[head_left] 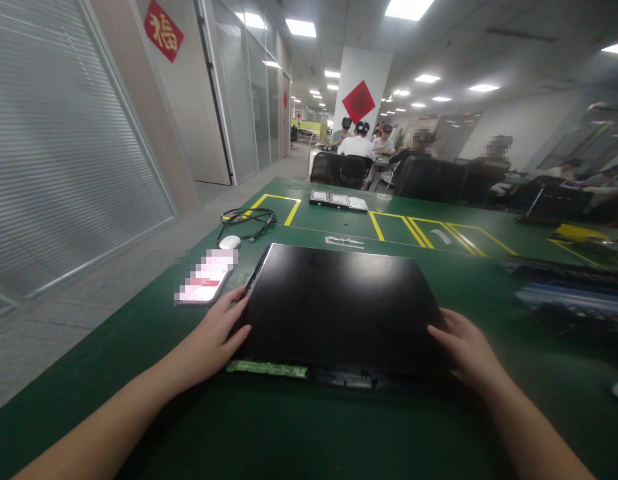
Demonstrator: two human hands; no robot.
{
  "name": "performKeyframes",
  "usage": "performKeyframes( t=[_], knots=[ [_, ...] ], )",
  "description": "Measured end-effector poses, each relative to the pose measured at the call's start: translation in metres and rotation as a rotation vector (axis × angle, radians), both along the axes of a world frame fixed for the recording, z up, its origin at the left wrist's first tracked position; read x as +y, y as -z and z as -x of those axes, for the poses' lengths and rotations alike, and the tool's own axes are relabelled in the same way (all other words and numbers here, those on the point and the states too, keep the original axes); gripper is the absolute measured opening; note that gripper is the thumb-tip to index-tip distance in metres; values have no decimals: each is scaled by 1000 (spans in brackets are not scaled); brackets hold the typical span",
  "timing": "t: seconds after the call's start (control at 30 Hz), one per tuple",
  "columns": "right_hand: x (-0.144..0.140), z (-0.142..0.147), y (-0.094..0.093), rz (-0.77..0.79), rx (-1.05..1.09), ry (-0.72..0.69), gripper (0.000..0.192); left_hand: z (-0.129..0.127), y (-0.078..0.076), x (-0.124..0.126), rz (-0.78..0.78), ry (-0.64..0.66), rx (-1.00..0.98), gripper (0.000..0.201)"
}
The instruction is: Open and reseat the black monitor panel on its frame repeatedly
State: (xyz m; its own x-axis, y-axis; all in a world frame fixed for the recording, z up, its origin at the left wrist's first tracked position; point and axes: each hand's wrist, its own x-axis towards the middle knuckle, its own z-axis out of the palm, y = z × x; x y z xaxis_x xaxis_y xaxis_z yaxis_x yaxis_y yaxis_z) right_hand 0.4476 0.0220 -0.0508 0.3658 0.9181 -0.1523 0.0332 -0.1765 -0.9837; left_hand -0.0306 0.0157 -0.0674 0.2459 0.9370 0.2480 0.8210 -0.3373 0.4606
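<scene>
Lying on the green-matted table [139, 373] from left to right are a flat phone with a lit pink screen [205, 279], a white oval mouse [229, 242] beside a coiled black cable [249, 219], and a large glossy black rectangular panel [339, 303]. Left hand [216, 333] rests flat against the panel's left edge, fingers apart and outstretched. Right hand [466, 347] presses its near right corner likewise, above a thin green circuit strip [266, 369].

Bare green table [309, 433] lies open in front of the black panel [339, 303], between the two forearms. On the left, a phone [205, 280] sits just beside the panel's edge, with a white mouse [229, 242] and a coiled cable [246, 220] beyond it. To the right, dark equipment [569, 293] crowds the table. Behind the panel, the taped yellow boxes [429, 230] stay mostly open.
</scene>
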Motion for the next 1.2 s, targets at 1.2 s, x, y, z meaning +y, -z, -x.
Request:
performKeyframes(
  t=[1.2],
  knots=[
    [4,-1,-2,6,-118,-55,37,-12,-23,-7,48,24,16,46]
  ],
)
